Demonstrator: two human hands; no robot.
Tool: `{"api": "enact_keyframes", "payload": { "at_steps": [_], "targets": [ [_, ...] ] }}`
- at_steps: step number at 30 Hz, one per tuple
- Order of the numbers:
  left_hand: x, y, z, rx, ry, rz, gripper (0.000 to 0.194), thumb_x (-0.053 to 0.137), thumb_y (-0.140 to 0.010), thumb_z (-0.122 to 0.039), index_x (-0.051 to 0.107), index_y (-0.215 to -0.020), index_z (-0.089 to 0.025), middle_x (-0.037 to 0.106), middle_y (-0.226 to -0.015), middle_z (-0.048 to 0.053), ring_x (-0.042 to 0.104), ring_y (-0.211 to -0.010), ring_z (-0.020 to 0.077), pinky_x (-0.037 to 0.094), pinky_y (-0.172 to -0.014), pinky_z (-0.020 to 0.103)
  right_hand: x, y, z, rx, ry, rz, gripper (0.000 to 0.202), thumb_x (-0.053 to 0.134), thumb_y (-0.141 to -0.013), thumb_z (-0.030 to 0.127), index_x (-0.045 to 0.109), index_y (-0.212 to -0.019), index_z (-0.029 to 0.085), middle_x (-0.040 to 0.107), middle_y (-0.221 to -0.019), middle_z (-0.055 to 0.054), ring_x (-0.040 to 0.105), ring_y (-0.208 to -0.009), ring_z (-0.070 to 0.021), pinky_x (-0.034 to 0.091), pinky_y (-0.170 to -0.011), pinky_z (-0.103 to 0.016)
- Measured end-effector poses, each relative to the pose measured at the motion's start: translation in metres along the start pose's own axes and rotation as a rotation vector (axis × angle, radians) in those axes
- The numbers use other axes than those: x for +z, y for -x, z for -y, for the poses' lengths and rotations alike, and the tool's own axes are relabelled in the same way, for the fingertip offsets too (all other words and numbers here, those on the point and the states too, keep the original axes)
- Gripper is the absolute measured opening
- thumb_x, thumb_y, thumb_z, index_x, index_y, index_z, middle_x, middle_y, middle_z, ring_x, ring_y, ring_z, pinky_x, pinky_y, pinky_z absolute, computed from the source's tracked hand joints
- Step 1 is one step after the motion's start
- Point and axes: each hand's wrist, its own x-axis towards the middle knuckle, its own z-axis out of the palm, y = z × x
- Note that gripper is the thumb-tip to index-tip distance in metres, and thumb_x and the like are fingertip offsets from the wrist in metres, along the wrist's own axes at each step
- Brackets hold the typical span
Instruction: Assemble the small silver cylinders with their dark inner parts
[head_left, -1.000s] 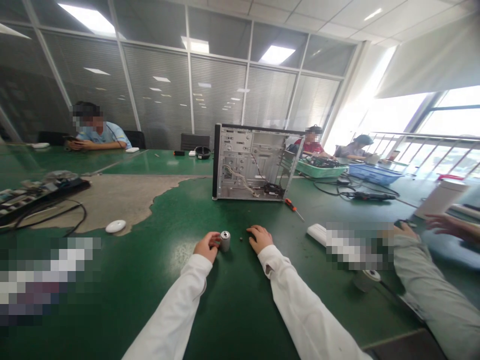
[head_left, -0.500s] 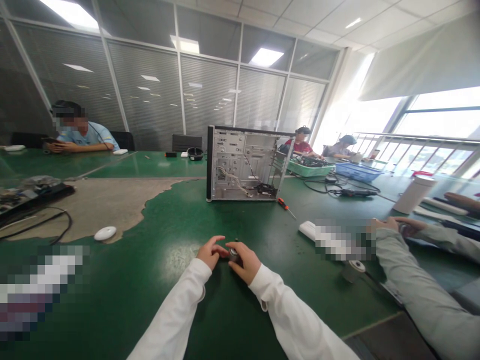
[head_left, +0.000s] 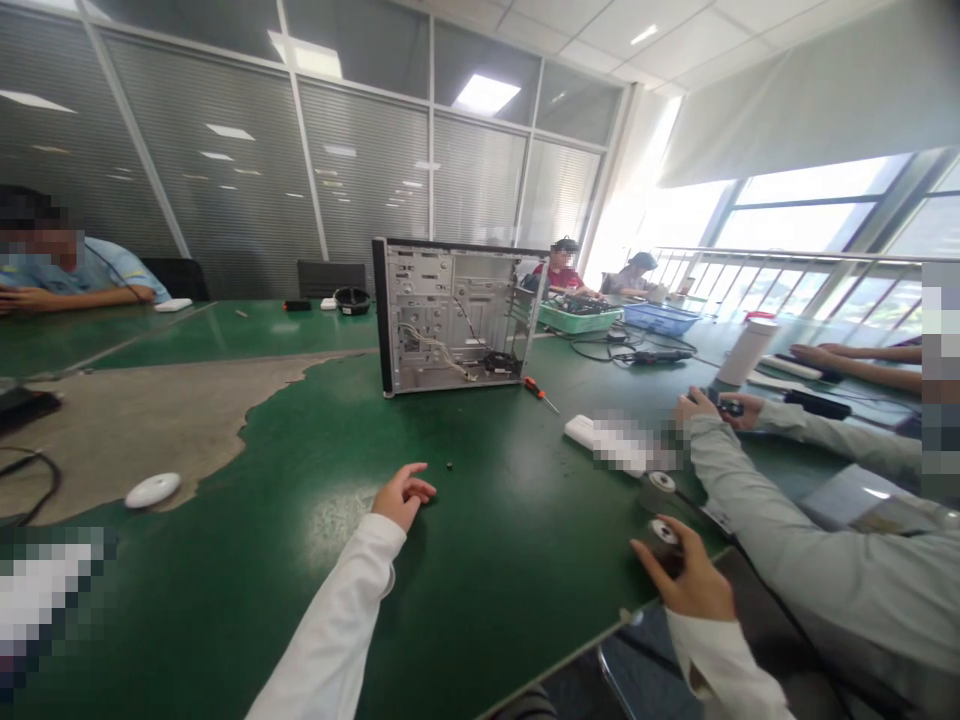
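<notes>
My left hand (head_left: 405,494) rests over the green table (head_left: 480,560), its fingers loosely bent and apart with nothing between them. Just beyond its fingertips lies a tiny dark piece (head_left: 449,465). Over at the table's right edge, my right hand (head_left: 696,580) has its thumb and fingers around a short grey cylinder (head_left: 664,533) with a pale ring on top. A second, similar cylinder (head_left: 660,490) stands right behind it. Farther back, an open computer case (head_left: 469,290) stands upright with its metal inside showing. An orange-handled screwdriver (head_left: 536,390) lies beside the case's lower right corner.
A co-worker's grey sleeve (head_left: 765,520) reaches in on the right, close to my right hand. A white oval object (head_left: 153,490) lies at left on the torn table covering. Behind stand a green basket (head_left: 577,320), a blue basket (head_left: 660,318) and a white bottle (head_left: 748,352).
My right hand has moved away from the left hand to the table's right edge, carrying the cylinder. The tiny dark piece now shows on the table. The view has turned right.
</notes>
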Motion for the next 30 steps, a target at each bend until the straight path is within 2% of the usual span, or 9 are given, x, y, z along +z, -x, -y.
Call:
{"api": "enact_keyframes", "payload": {
  "at_steps": [3,6,11,14,16,21,24,27,30],
  "targets": [
    [0.001,-0.001,0.002,0.009,-0.006,0.001,0.048,0.038,-0.056,-0.001,0.046,-0.101,-0.014,0.064,-0.072,0.000,0.059,-0.062,0.0099,0.048,-0.067,0.024,-0.005,-0.018,-0.037,0.002,0.108,-0.119,0.059,0.041,-0.064,0.058,0.047,-0.106,0.017,0.057,-0.094,-0.009,0.056,-0.077,-0.0237,0.044,-0.062,-0.033],
    [0.004,-0.003,0.005,0.006,-0.013,-0.030,0.048,0.038,-0.055,-0.001,0.047,-0.100,-0.015,0.064,-0.070,-0.001,0.059,-0.061,0.0101,0.048,-0.066,0.024,0.001,-0.037,-0.062,-0.004,0.170,-0.135,0.063,0.039,-0.063,0.059,0.049,-0.106,0.015,0.056,-0.089,-0.011,0.053,-0.079,-0.0255,0.043,-0.063,-0.036],
    [0.004,-0.003,0.009,0.011,-0.008,-0.042,0.048,0.038,-0.055,-0.002,0.046,-0.100,-0.015,0.064,-0.070,0.000,0.059,-0.061,0.0103,0.048,-0.067,0.025,0.004,-0.045,-0.060,-0.011,0.169,-0.183,0.067,0.042,-0.064,0.053,0.043,-0.114,0.009,0.053,-0.088,-0.013,0.049,-0.083,-0.0270,0.042,-0.066,-0.039],
    [0.002,-0.002,0.006,0.029,0.007,-0.004,0.047,0.038,-0.056,-0.003,0.046,-0.101,-0.013,0.064,-0.073,0.001,0.059,-0.063,0.0105,0.047,-0.068,0.026,-0.001,-0.036,-0.030,-0.058,0.127,-0.321,0.050,0.044,-0.069,0.039,0.045,-0.110,0.010,0.048,-0.103,-0.015,0.044,-0.096,-0.0282,0.039,-0.075,-0.042],
    [0.001,-0.001,0.005,0.028,0.004,-0.004,0.046,0.038,-0.056,-0.003,0.046,-0.100,-0.013,0.064,-0.073,0.002,0.059,-0.063,0.0105,0.047,-0.068,0.026,0.000,-0.029,0.000,-0.147,0.025,-0.268,0.040,0.043,-0.072,0.031,0.046,-0.107,0.013,0.045,-0.108,-0.014,0.043,-0.099,-0.0265,0.039,-0.076,-0.040],
    [0.002,0.000,0.004,0.023,0.013,-0.020,0.045,0.038,-0.056,-0.003,0.046,-0.099,-0.013,0.064,-0.072,0.001,0.059,-0.062,0.0105,0.047,-0.068,0.025,0.032,-0.015,0.093,-0.562,-0.223,0.371,0.037,0.038,-0.075,0.022,0.044,-0.111,0.018,0.044,-0.112,-0.010,0.042,-0.103,-0.0192,0.038,-0.084,-0.033],
    [0.002,0.000,0.004,0.022,0.044,-0.016,0.045,0.037,-0.055,-0.002,0.046,-0.098,-0.014,0.063,-0.071,0.001,0.058,-0.061,0.0103,0.047,-0.066,0.025,0.067,-0.014,0.144,-0.708,-0.169,0.613,0.048,0.041,-0.073,0.021,0.035,-0.121,0.019,0.041,-0.117,-0.010,0.038,-0.107,-0.0201,0.035,-0.087,-0.034],
    [0.003,-0.001,0.007,0.020,0.080,-0.022,0.047,0.037,-0.053,-0.001,0.046,-0.097,-0.013,0.062,-0.068,0.000,0.057,-0.057,0.0100,0.046,-0.063,0.025,0.104,-0.018,0.182,-0.765,-0.123,0.633,0.050,0.042,-0.074,0.018,0.032,-0.123,0.021,0.043,-0.117,-0.010,0.039,-0.105,-0.0199,0.036,-0.084,-0.034],
    [0.004,-0.002,0.012,0.039,0.096,-0.054,0.048,0.036,-0.052,-0.001,0.046,-0.097,-0.014,0.061,-0.066,-0.001,0.056,-0.055,0.0093,0.046,-0.062,0.024,0.133,-0.025,0.204,-0.826,-0.163,0.554,0.041,0.039,-0.076,0.012,0.043,-0.115,0.022,0.050,-0.109,-0.008,0.043,-0.098,-0.0179,0.038,-0.081,-0.031]
  ]
}}
